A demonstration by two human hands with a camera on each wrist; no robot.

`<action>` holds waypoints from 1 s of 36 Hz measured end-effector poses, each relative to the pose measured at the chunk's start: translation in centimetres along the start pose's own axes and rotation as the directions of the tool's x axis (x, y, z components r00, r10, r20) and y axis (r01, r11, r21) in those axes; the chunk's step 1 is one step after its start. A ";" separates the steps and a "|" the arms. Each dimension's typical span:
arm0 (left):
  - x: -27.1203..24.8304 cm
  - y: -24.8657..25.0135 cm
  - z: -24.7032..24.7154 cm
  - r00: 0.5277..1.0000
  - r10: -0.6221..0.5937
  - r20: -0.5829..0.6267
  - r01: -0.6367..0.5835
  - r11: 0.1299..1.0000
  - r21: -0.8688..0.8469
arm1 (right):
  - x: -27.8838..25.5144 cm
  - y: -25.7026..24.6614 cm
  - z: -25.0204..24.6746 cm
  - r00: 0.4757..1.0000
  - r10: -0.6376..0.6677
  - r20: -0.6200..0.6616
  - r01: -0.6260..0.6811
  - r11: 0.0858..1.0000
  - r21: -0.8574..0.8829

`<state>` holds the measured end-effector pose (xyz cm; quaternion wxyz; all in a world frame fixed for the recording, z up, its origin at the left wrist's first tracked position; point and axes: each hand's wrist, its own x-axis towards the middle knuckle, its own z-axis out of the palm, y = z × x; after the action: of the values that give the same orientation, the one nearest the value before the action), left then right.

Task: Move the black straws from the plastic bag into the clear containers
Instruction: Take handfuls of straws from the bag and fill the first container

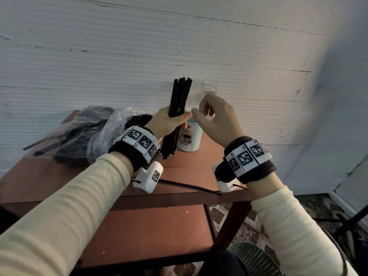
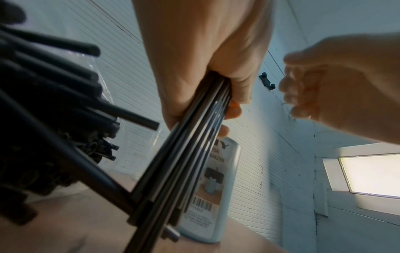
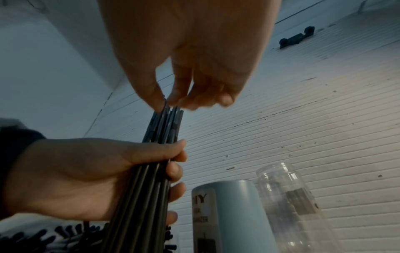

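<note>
My left hand (image 1: 169, 121) grips a bundle of black straws (image 1: 180, 92) upright above the table, the same bundle (image 2: 184, 162) running down past my palm. My right hand (image 1: 219, 120) hovers just right of it, fingers loosely curled, with nothing in them. In the right wrist view those fingertips (image 3: 179, 99) lie near the straw tops (image 3: 164, 123). A clear container (image 3: 288, 205) stands empty beside a light blue labelled container (image 3: 233, 214), both behind my hands. The plastic bag (image 1: 99, 132) with several more black straws lies at the table's left.
One loose black straw (image 1: 191, 187) lies near the front edge of the reddish-brown table (image 1: 189, 162). A lower shelf (image 1: 149, 232) sits under it. A ribbed white wall (image 1: 179, 46) rises right behind the table. Patterned floor shows at the right.
</note>
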<state>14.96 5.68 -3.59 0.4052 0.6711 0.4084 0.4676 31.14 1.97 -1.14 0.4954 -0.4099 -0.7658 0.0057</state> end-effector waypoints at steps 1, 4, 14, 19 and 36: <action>0.2 -0.1 -0.2 1.000 -0.002 -0.010 0.002 1.000 0.000 | -0.1 -0.1 -0.1 0.995 0.037 0.096 -0.038 0.999 0.007; 0.5 -0.1 -1.0 0.998 -0.024 -0.064 0.024 1.000 0.001 | -0.1 -0.2 -0.1 0.820 0.193 0.539 -0.142 0.981 -0.136; 0.2 0.0 -1.9 0.997 0.018 -0.072 -0.021 0.999 -0.046 | -1.0 -1.3 2.5 0.273 0.324 0.906 -0.106 0.946 -0.306; 0.0 0.1 -2.2 0.998 0.021 -0.062 -0.025 0.997 -0.067 | -1.4 -1.6 4.0 0.159 0.379 0.912 0.038 0.920 -0.390; -0.4 0.3 -2.9 0.998 -0.036 -0.060 0.037 0.999 0.019 | 0.5 -0.4 2.3 0.552 0.315 0.772 -0.006 0.927 -0.374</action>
<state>12.15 5.70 -2.76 0.3946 0.6535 0.4370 0.4757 29.07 2.95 -1.74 0.0041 -0.5053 -0.8554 0.1136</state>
